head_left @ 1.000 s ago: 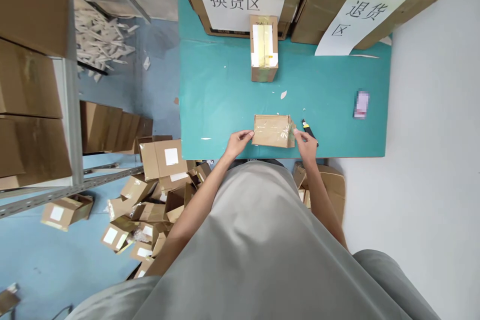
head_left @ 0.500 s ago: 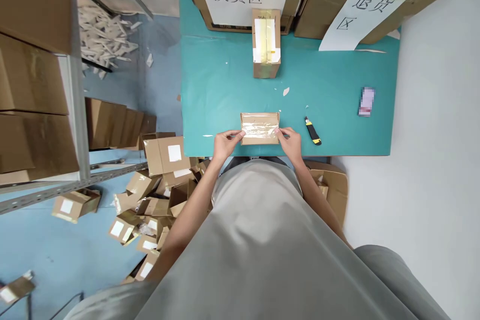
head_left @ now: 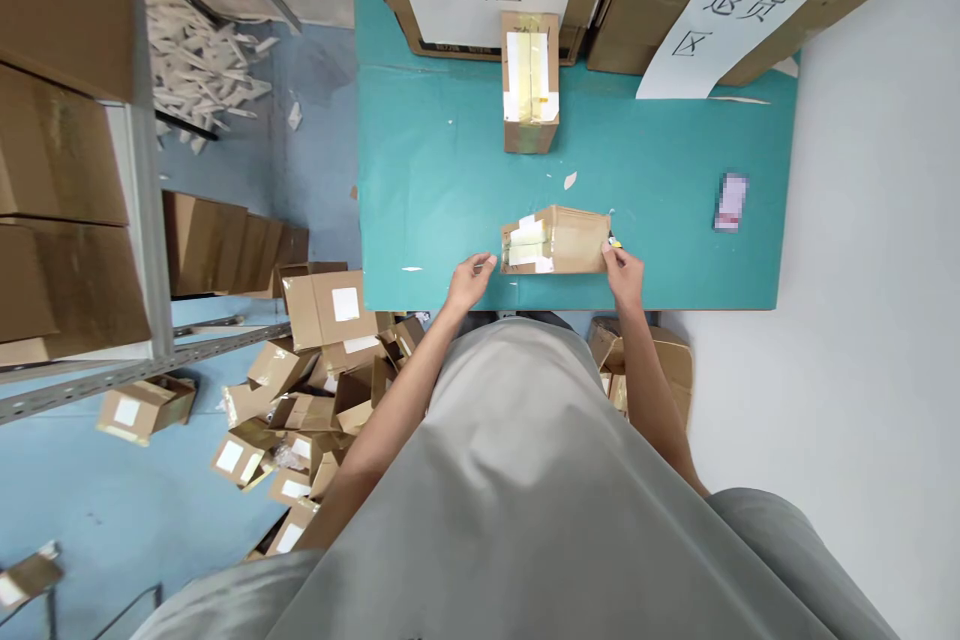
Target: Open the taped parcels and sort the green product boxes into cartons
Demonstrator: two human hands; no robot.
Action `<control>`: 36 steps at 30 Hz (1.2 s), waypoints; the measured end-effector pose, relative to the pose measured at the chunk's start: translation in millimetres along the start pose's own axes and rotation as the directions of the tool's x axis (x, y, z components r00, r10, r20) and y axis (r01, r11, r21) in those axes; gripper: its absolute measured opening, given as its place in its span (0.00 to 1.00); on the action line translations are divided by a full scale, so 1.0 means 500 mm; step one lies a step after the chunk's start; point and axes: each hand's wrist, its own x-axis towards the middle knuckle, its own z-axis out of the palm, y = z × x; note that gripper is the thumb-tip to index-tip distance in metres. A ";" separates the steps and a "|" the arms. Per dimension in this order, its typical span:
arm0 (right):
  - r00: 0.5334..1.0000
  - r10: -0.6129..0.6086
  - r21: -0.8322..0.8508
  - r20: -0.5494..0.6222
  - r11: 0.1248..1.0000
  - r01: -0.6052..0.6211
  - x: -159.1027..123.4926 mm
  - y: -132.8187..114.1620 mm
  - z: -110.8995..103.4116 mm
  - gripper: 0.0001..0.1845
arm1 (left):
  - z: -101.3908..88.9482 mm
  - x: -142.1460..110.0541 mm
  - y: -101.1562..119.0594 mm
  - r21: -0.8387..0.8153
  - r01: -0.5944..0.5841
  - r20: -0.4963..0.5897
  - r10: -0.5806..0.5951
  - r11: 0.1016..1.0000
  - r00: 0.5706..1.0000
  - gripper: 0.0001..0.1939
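Observation:
A small cardboard box (head_left: 579,240) stands near the table's front edge, with a white label and yellowish tape (head_left: 527,243) toward its left end. My right hand (head_left: 624,275) pinches the box at its right end. Just off the left end is my left hand (head_left: 471,282), fingers loosely curled, a narrow gap between fingertips and cardboard. Beside my right fingertips, a bit of the black and yellow utility knife (head_left: 616,242) shows; the rest is hidden.
A taped box (head_left: 530,135) stands farther back on the green table (head_left: 435,170). Behind it are two large cartons with paper signs (head_left: 480,15) (head_left: 697,50). A blurred phone-sized item (head_left: 730,202) lies at right. Opened boxes (head_left: 307,410) heap on the floor at left.
The box has been turned, so its labelled end now shows at left, and it has shifted right. My left hand has let go; my right hand has moved right with the box.

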 end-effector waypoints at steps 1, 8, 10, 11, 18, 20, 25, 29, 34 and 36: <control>0.999 0.009 0.008 -0.043 1.000 -0.009 0.002 0.009 -0.011 0.42 | 0.003 0.008 -0.004 -0.006 0.026 0.006 -0.026 1.000 1.000 0.24; 0.986 -0.019 -0.019 -0.167 1.000 0.016 -0.009 0.010 -0.064 0.42 | 0.064 0.032 0.011 -0.111 0.096 0.198 -0.073 0.989 0.978 0.27; 0.993 -0.009 -0.011 -0.117 1.000 0.008 -0.011 0.006 -0.068 0.43 | 0.086 0.026 0.022 -0.173 0.122 0.298 -0.067 0.977 0.952 0.26; 0.995 0.001 -0.001 -0.100 1.000 -0.001 -0.012 0.006 -0.067 0.44 | 0.094 0.022 0.027 -0.215 0.136 0.345 -0.055 0.967 0.937 0.26; 0.997 0.069 0.166 -0.024 0.984 -0.064 -0.039 0.015 0.012 0.52 | 0.061 0.006 0.029 -0.171 0.018 0.224 0.021 0.985 0.974 0.27; 0.997 0.065 0.212 0.051 0.974 -0.074 -0.054 0.006 0.053 0.51 | 0.021 0.003 0.015 -0.130 -0.019 0.109 0.033 0.991 0.993 0.27; 0.972 0.060 0.239 0.226 0.964 -0.115 -0.074 -0.024 0.137 0.50 | -0.065 -0.019 -0.025 -0.040 -0.006 -0.111 0.001 0.999 0.994 0.25; 0.968 0.031 0.288 0.249 0.952 -0.105 -0.067 -0.019 0.156 0.46 | -0.081 -0.036 -0.028 0.009 -0.023 -0.151 0.024 1.000 0.988 0.22; 0.974 0.026 0.309 0.226 0.946 -0.097 -0.050 0.020 0.130 0.45 | -0.055 -0.067 0.016 0.144 -0.123 -0.114 0.140 0.982 0.984 0.20; 0.976 0.060 0.302 0.211 0.945 -0.123 -0.042 0.038 0.112 0.46 | -0.037 -0.089 0.045 0.196 -0.187 -0.072 0.204 0.963 0.976 0.21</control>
